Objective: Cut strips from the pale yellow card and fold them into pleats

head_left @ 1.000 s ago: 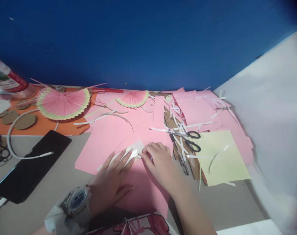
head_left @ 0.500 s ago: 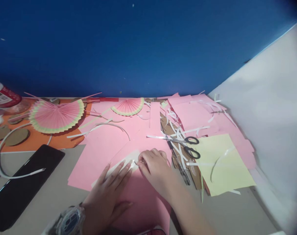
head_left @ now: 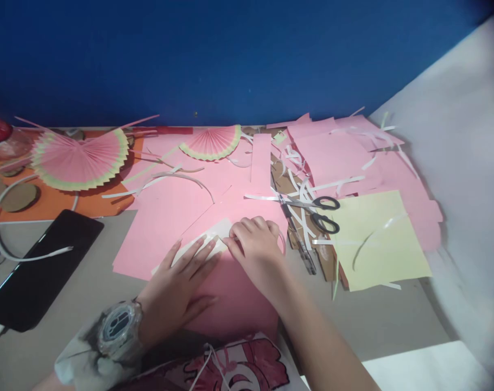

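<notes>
From the head view, your left hand (head_left: 177, 285) lay flat, fingers spread, pressing down on a pale folded strip (head_left: 206, 239) that sat on top of a pink sheet (head_left: 226, 293). Nothing was gripped in that hand; it only pinned the paper to the table (head_left: 377, 326). A watch (head_left: 119, 326) showed on that wrist.

Your right hand (head_left: 257, 247) was curled over the strip's right end, fingertips (head_left: 233, 234) pinched down on the fold, touching your left fingers there. Whether it was pinching the strip or just pressing it, I cannot tell.

The strip lay slanted near the middle of the desk, just in front of you, with another pink sheet (head_left: 161, 228) under it to the left.

Just right of your right hand lay black-handled scissors (head_left: 318, 209), blades pointing left, among white paper trimmings (head_left: 299, 190). A yellow sheet (head_left: 373, 239) lay beside the scissors handles, partly over more pink paper (head_left: 336, 157).

At the back, against the blue wall (head_left: 230, 54), stood two pink fans with yellow edges, a large fan (head_left: 78, 160) on the left over orange card (head_left: 55, 203) and a small fan (head_left: 212, 142) near the middle. A black phone (head_left: 39, 269) lay on the left, a white curved strip (head_left: 23, 258) across it.
</notes>
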A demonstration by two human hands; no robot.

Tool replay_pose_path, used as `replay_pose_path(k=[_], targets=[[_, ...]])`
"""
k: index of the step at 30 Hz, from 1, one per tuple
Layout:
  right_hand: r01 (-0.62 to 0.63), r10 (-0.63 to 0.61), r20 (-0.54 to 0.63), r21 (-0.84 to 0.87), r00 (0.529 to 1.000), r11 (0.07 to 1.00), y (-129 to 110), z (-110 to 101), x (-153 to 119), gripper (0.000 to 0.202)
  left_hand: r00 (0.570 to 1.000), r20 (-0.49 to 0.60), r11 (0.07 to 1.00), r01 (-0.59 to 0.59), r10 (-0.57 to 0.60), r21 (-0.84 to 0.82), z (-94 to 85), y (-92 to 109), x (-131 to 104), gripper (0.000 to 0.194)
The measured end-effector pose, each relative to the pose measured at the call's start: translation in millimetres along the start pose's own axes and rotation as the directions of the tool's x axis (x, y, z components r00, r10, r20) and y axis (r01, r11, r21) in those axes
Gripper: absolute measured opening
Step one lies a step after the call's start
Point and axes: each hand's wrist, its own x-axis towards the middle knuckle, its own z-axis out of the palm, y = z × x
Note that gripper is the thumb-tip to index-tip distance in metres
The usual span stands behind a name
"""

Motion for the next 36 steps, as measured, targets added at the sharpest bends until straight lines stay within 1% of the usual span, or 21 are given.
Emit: replay_pose_path(k=[7, 11, 15, 22, 27, 32, 36], targets=[[0.026, -0.027, -0.055, -0.029, 0.998, 0.999, 2.1, 3.8, -1.9, 0.015, 0.999, -0.024, 1.0, 0.026, -0.026, -0.008, 6.4, -0.5, -2.8, 0.069], [-0.008, 0.007, -0.014, -0.004, 1.0, 1.0, 0.9, 1.4, -1.2, 0.013, 0.999, -0.032, 0.999, 0.031, -0.031, -0.013, 8.8, -1.1, -4.5, 0.07], [-0.031, 0.03, 0.022, 0.021, 0.999, 0.999, 0.4, -1.1, 0.0, 0.015, 0.999, -0.037, 0.999, 0.033, -0.034, -0.013, 8.4, -0.8, -3.7, 0.074], [-0.021, 0.02, 0.02, 0.043, 1.0, 0.999, 0.9, -1.0, -0.4, 0.015, 0.999, -0.028, 1.0, 0.02, -0.02, -0.016, 5.7, -1.6, -3.3, 0.077], [-0.024, 0.024, 0.015, 0.037, 1.0, 0.999, 0.0, -0.3, -1.4, 0.013, 0.999, -0.015, 0.999, 0.038, -0.038, -0.027, 6.1, -1.3, -2.9, 0.076], [-0.02, 0.02, -0.006, 0.02, 1.0, 1.0, -0.1, 2.2, -2.0, 0.013, 0.997, -0.043, 0.997, 0.062, -0.064, -0.041, 6.5, -0.2, -0.7, 0.073], [-0.024, 0.024, -0.014, 0.032, 1.0, 0.999, 0.1, 3.0, -1.7, 0.012, 0.998, -0.021, 0.999, 0.051, -0.051, -0.018, 3.2, -0.3, 0.2, 0.074]])
